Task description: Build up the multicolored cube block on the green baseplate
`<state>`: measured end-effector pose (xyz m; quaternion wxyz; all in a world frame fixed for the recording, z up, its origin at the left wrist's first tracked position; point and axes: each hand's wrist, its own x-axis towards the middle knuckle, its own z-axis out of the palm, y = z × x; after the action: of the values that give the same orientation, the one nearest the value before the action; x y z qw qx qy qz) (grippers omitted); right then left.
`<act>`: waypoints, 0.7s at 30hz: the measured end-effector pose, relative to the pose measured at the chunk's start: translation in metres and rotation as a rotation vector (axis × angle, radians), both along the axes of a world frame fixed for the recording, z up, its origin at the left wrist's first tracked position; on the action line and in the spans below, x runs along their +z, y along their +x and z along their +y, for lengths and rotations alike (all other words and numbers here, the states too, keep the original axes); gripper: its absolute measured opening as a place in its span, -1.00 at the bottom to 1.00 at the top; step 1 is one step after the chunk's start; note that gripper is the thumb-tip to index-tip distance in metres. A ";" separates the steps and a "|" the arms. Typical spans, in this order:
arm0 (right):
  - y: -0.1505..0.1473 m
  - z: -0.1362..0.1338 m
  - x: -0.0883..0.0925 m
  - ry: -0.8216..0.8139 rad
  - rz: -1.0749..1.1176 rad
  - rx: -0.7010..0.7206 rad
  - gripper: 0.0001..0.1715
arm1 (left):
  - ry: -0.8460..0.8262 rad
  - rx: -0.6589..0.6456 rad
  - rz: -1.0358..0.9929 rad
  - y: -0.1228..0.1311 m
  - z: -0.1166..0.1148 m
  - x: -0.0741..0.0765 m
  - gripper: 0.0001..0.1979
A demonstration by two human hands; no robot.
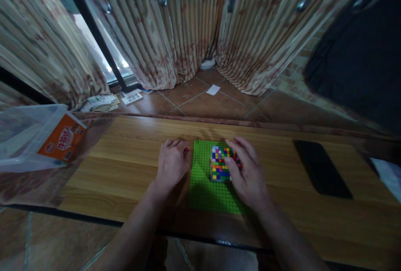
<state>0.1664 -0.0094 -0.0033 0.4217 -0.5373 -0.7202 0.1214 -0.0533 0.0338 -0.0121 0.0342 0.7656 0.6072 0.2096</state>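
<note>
A green studded baseplate (pixel 200 195) lies on the wooden table. On it stands a compact block of small multicoloured toy bricks (pixel 219 164), in red, yellow, blue, white, pink and other colours. My right hand (pixel 249 172) is closed around the block's right side, thumb across the front and fingers behind, hiding that part. Just left of the baseplate, my left hand (pixel 173 160) rests low over the table with its fingers curled. A small magenta brick (pixel 187 149) shows at its fingertips, mostly covered by them.
A black phone-like slab (pixel 322 168) lies on the table at right. At far left stands a clear plastic bin (pixel 28 137) with an orange label (pixel 62 138). Striped curtains (pixel 188 32) hang behind the table, and papers (pixel 102 103) lie beyond its far left side.
</note>
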 end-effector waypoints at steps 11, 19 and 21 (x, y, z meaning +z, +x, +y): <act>0.000 0.003 0.003 0.078 0.089 -0.129 -0.70 | 0.044 0.016 -0.371 0.003 0.001 0.004 -0.80; -0.003 0.005 0.005 0.135 0.117 -0.102 -0.79 | -0.139 -0.138 -1.049 0.018 -0.005 0.008 -0.83; -0.004 0.005 0.007 0.151 0.125 -0.067 -0.82 | -0.203 -0.189 -1.153 0.022 -0.008 0.011 -0.80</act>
<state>0.1625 -0.0045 0.0036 0.5088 -0.5193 -0.6813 0.0858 -0.0315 0.0257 -0.0013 0.4501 0.5719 0.4369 0.5287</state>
